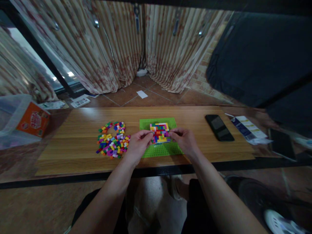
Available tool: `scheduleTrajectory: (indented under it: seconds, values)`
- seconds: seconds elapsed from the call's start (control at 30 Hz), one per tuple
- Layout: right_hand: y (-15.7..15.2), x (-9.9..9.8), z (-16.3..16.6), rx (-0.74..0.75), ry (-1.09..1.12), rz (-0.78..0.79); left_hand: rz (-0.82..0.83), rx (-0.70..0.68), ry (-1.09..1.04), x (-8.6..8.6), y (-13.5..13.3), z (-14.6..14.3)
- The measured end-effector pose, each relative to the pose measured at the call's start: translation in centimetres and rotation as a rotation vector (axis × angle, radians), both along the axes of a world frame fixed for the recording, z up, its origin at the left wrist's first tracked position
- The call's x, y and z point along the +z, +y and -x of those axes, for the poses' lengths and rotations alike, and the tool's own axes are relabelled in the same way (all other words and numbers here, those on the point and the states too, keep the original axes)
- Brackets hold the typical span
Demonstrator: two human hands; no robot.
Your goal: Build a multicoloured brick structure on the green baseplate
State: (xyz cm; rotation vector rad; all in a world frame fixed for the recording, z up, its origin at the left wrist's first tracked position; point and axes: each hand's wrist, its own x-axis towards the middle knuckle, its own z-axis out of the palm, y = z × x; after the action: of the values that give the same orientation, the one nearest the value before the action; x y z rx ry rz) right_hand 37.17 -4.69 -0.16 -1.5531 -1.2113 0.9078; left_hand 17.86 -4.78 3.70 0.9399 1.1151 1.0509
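Observation:
A panel of multicoloured toy building bricks [159,132] is over the green studded baseplate [161,151] in the middle of the table. My left hand [138,144] pinches it at its left edge, thumb and fingers closed together. On the opposite edge, my right hand [184,138] is closed in a similar pinch. Whether the panel is attached to the baseplate or lifted slightly off it, I cannot tell. A heap of loose bricks [113,144] in many colours spreads on the wood to the left of my left hand.
The wooden table [70,143] bears a black phone [219,127] on the right, with printed papers [251,128] beyond it. A clear plastic bin [12,130] with an orange label stands at the far left. Striped curtains [117,42] hang behind the table.

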Motion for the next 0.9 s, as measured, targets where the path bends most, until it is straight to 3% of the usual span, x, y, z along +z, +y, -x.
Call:
scheduleTrajectory:
  seconds: [0.47, 0.7, 0.9]
  values:
    - [0.0, 0.0, 0.5, 0.006, 0.087, -0.019, -0.032, -0.049, 0.086, -0.9, 0.0, -0.3]
    - [-1.0, 1.9, 1.2, 0.025, -0.065, -0.255, -0.035, -0.134, 0.081, -0.6, -0.1, -0.2]
    - [-1.8, 3.4, 3.1, 0.279, -0.203, -0.457, -0.032, -0.201, 0.023, -0.8, 0.0, -0.3]
